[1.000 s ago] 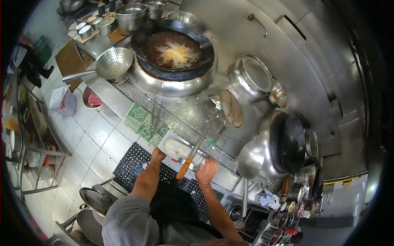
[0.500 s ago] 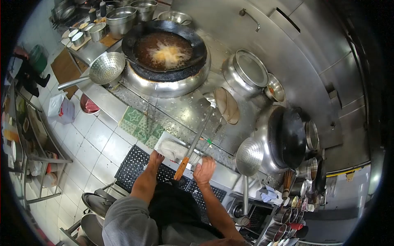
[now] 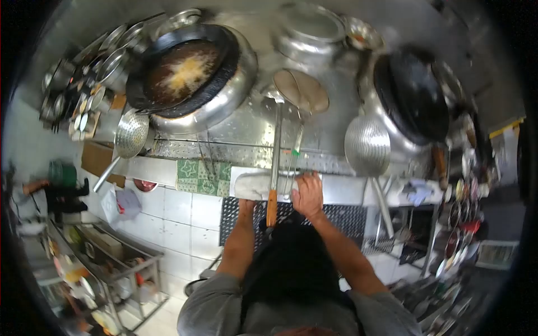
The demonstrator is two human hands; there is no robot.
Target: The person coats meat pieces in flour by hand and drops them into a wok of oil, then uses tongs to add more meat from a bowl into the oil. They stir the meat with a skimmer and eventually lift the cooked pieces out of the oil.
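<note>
The right hand (image 3: pixel 308 193) is pressing on the right end of the white cloth (image 3: pixel 252 186) at the near counter edge, with its fingers curling over it. The left hand (image 3: pixel 246 205) is touching the cloth's near edge, but its grip cannot be told. The far-left wok (image 3: pixel 224 61) is holding brown oil with pale food (image 3: pixel 188 70) frying in it.

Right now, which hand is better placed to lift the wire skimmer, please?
Probably right: the right hand rests beside the wire skimmer, at its handle; the left hand sits beyond the ladle.
</note>
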